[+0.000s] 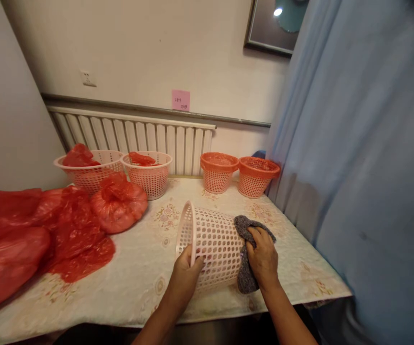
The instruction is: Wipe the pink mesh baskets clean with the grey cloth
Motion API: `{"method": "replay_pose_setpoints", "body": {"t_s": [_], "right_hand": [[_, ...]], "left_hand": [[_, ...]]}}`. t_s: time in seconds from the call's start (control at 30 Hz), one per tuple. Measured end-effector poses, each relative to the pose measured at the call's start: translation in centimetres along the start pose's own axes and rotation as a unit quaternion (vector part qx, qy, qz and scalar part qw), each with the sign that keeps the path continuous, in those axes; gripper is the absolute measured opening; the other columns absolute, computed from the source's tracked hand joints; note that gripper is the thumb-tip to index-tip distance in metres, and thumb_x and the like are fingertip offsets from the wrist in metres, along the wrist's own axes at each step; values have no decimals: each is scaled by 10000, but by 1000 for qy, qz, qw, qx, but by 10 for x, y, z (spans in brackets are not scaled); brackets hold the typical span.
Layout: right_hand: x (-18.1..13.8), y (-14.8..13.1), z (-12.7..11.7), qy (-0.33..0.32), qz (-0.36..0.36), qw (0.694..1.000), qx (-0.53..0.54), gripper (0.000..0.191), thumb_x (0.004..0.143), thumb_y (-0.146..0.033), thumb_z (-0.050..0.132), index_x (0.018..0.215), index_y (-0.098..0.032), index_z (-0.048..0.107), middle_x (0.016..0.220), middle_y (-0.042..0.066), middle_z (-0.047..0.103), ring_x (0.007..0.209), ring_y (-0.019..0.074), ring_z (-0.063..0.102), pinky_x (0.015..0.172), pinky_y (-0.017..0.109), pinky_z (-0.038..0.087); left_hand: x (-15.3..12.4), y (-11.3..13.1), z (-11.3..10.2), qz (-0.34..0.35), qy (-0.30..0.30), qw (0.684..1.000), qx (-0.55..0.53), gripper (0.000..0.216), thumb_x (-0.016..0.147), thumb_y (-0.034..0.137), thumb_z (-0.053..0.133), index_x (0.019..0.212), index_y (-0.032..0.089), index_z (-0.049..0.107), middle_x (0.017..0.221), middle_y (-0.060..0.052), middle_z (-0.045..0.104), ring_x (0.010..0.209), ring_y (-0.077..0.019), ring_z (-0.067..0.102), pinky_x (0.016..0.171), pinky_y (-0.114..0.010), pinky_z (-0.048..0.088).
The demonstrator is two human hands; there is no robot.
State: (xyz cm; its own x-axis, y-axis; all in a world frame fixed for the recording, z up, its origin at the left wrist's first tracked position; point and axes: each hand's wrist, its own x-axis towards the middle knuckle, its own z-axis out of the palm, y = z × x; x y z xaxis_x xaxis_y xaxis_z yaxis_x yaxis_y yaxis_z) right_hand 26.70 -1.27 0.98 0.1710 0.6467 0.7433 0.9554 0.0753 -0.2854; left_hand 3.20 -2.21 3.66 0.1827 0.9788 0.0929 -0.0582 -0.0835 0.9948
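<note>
A pale pink plastic basket (217, 239) with a grid of holes lies tipped on its side over the near part of the table, its mouth facing left. My left hand (185, 275) grips its rim, thumb on the outer side and the other fingers partly hidden. Against the basket's base, my right hand (263, 254) presses a dark grey cloth (247, 275), the fingers closed over it. Part of the cloth hangs below the hand and another part sticks out above it.
Two baskets lined with red bags (218, 172) stand at the back right. Two pink baskets (151, 179) holding red plastic stand back left. Full red plastic bags (74, 230) cover the left side of the flowered tablecloth (135, 287). A blue curtain (358, 158) hangs along the right edge.
</note>
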Motion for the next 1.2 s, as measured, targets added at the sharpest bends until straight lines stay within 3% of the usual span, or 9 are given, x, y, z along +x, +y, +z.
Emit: {"method": "replay_pose_setpoints", "body": {"t_s": [0.23, 0.43, 1.2], "right_hand": [[0, 0, 1, -1, -2, 1000, 0, 349, 797, -172, 465, 1126, -193, 579, 1133, 94, 557, 1065, 246, 484, 929, 420, 423], [-1, -2, -1, -2, 2, 1000, -4, 355, 789, -162, 464, 1124, -188, 580, 1141, 94, 551, 1069, 246, 480, 933, 419, 424], [-3, -2, 2, 1, 4, 1000, 8, 351, 791, -172, 477, 1129, -193, 569, 1133, 91, 554, 1067, 242, 486, 939, 425, 424]], "left_hand": [[-2, 2, 0, -24, -16, 998, -50, 206, 772, 253, 569, 951, 160, 614, 885, -44, 702, 856, -217, 617, 768, -296, 458], [-1, 4, 1, -38, -6, 998, -50, 188, 768, 280, 586, 899, 149, 619, 773, -16, 682, 731, -176, 581, 677, -253, 437], [-2, 0, -2, -64, 0, 997, -52, 258, 757, 368, 591, 884, 148, 636, 765, -25, 661, 742, -198, 586, 694, -292, 437]]}}
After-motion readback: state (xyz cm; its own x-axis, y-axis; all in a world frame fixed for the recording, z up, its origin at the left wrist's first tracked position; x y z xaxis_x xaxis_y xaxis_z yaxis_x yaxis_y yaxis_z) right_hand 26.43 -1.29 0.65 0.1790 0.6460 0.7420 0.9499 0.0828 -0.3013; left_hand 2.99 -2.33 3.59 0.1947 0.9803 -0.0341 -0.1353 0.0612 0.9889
